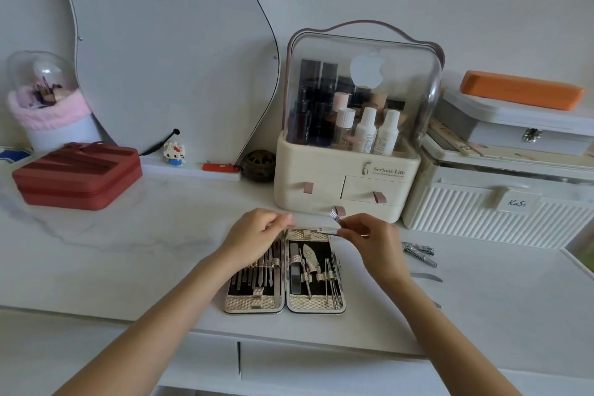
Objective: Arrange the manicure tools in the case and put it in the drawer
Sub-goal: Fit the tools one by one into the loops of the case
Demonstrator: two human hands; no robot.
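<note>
An open manicure case (284, 302) with a pale gold woven cover lies flat near the table's front edge, several metal tools strapped into both halves. My right hand (373, 243) pinches a silver nail clipper (331, 224) with its lever raised, just above the case's far right corner. My left hand (257, 231) hovers over the far edge of the left half, fingers curled with the tips together; nothing shows between them. More nail clippers (419, 252) and a flat metal tool (426, 276) lie loose on the table to the right. Closed drawer fronts (321, 366) sit below the tabletop.
A cream cosmetics organiser (347, 177) with a clear dome stands right behind the case. White ribbed box (495, 212) with stacked boxes at right. A red zip case (77, 175), a pink-trimmed brush holder (48, 106) and a small figurine (174, 153) sit at left.
</note>
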